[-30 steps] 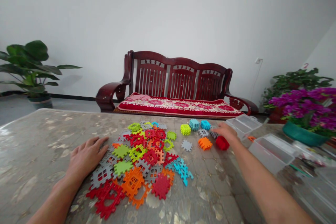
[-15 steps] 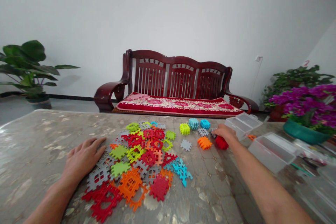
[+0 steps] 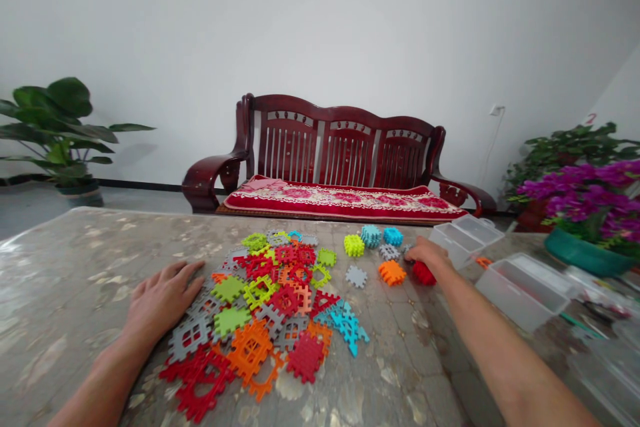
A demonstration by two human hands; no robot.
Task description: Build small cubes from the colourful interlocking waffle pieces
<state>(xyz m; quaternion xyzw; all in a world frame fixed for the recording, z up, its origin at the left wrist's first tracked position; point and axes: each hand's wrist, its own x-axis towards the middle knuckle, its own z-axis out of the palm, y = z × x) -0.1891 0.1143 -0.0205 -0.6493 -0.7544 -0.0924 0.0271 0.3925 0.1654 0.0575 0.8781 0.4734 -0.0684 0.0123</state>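
My left hand (image 3: 163,299) lies flat on the table, fingers stretched out, beside the left edge of a loose pile of plastic interlocking tiles (image 3: 285,300) in red, orange, green, grey and blue. Across the table, my right hand (image 3: 431,255) reaches down with curled fingers just above and behind a red tile stack (image 3: 424,273). A bit of grey shows by its fingertips, but what they grip is hidden. Left of it stand an orange stack (image 3: 392,273), a grey stack (image 3: 389,252), a blue stack (image 3: 393,236), a pale teal stack (image 3: 371,236) and a lime stack (image 3: 354,245). One grey tile (image 3: 356,276) lies singly.
Two clear plastic boxes (image 3: 525,293) (image 3: 463,247) stand right of my right hand, with an orange piece (image 3: 483,262) between them. A teal pot (image 3: 585,252) of purple flowers sits at the far right. Beyond the table (image 3: 75,247) is a wooden bench (image 3: 325,147).
The view has shifted very slightly. My right hand stays by the red stack with hardly any movement, and my left hand rests in the same place.
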